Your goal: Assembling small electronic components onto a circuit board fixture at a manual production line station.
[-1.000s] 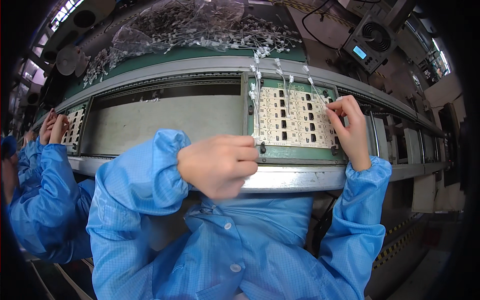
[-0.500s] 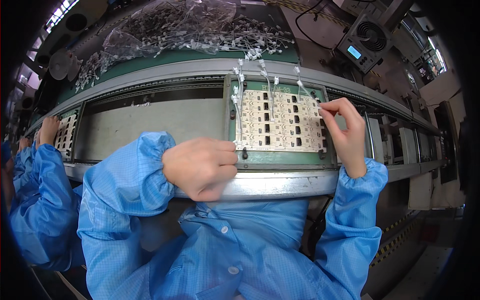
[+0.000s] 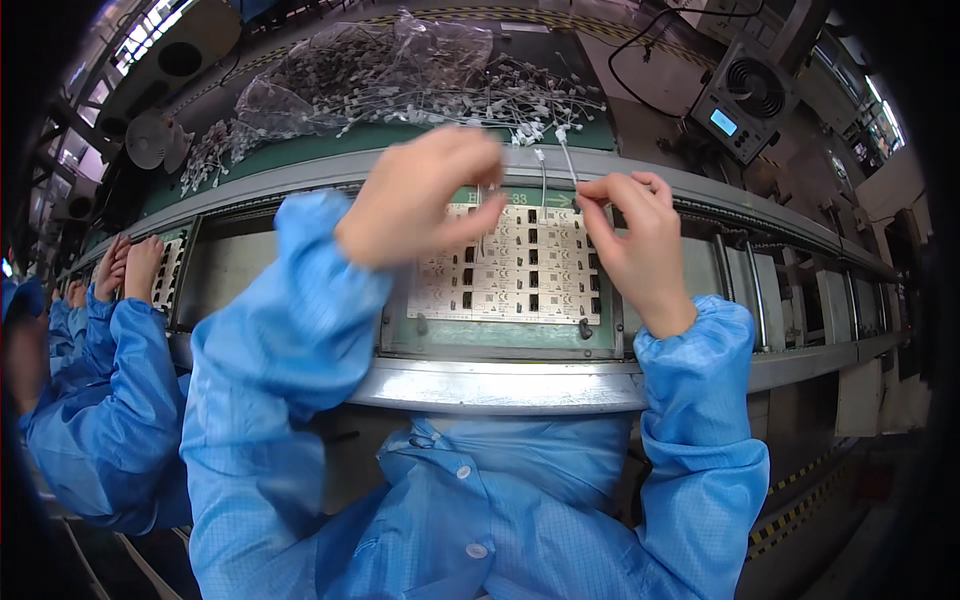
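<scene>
At the far left, a co-worker's shiny blue sleeve (image 3: 105, 420) is seen; beyond the line, a tangled heap of thin cables (image 3: 330, 85) with small white connectors is partly covered by crinkled clear plastic (image 3: 450, 45). The person's left hand (image 3: 420, 195) is raised over the upper left of the circuit-board panel (image 3: 500, 300); its thumb is set apart from the bent fingers, but blur means that whether anything is held cannot be told. The panel, cream and rectangular, is divided into flat strips dotted with black blocks, and is borne on a smooth green plate (image 3: 470, 340) behind a polished metal rail (image 3: 500, 385). At its upper right corner, a slim white cable (image 3: 567, 158) is pinched between the thumb and fingertips of the right hand (image 3: 640, 245). Farther right, a boxy grey device (image 3: 740, 100) is fitted with a round grille.
</scene>
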The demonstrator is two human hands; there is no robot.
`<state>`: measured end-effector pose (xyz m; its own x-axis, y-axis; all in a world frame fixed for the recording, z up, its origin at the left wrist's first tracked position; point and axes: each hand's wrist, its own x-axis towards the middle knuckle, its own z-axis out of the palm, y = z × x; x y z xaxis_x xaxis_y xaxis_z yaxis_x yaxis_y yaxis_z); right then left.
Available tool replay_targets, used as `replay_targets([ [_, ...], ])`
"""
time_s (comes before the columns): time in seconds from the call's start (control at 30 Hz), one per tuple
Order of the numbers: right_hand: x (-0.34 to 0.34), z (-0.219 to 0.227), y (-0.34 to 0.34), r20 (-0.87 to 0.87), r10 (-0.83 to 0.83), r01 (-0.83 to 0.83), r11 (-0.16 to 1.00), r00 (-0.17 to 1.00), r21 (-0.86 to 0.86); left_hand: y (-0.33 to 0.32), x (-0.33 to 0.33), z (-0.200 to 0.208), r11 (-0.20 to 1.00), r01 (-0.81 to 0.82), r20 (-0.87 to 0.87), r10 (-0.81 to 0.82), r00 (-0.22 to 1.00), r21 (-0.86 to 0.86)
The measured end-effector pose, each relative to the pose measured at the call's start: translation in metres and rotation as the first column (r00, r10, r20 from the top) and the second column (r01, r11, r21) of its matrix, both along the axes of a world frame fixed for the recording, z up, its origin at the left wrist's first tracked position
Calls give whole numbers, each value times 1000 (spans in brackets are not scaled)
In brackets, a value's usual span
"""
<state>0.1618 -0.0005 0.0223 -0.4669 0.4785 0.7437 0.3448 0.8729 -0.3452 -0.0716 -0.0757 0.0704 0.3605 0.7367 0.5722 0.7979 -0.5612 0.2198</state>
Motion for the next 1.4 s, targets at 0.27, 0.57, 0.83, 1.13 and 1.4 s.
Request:
replay_targets([
  [0.27,-7,-12,-6,113,33,-17,990,993,-138,130,-26,-20,993,-115,-402,94,911,-29],
  [0.57,-17,-19,-13,224,63,-17,979,973,-204,158,-35,-28,978,-121,-368,51,928,-169],
  [0.83,-19,-18,-10,263,56,14,966,963,-257,154,-37,-3,890,31,529,241,814,-454],
  [1.13,-21,-14,-14,316,57,38,957,947,-286,208,-61,1,984,124,857,45,513,-126],
  [1.4,-14,-11,-13,349,92,-41,988,932,-151,172,-55,23,993,115,736,-99,670,29],
])
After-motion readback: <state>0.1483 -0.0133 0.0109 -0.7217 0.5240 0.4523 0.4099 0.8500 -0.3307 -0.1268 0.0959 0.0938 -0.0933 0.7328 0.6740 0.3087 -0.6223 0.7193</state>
